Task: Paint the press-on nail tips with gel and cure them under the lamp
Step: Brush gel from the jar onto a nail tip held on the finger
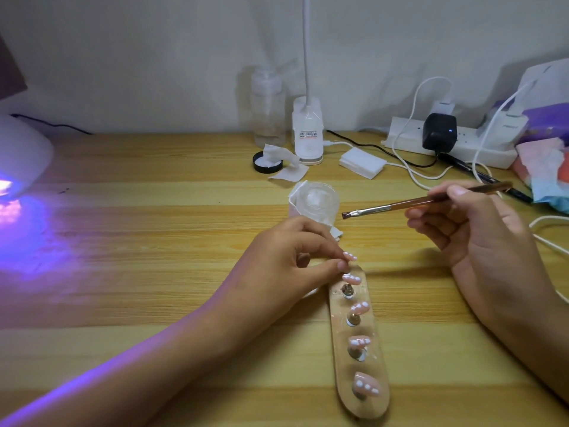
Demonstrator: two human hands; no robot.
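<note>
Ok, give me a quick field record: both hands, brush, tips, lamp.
left hand: pinches the far-end nail tip at the holder's far end
right hand: grips brush, raised, bristles clear of the tips
holder: lies on table, four more tips standing on it
tip finish: pink with white dots
cure lamp: far left, violet light on
clear jar: beyond the left hand
</note>
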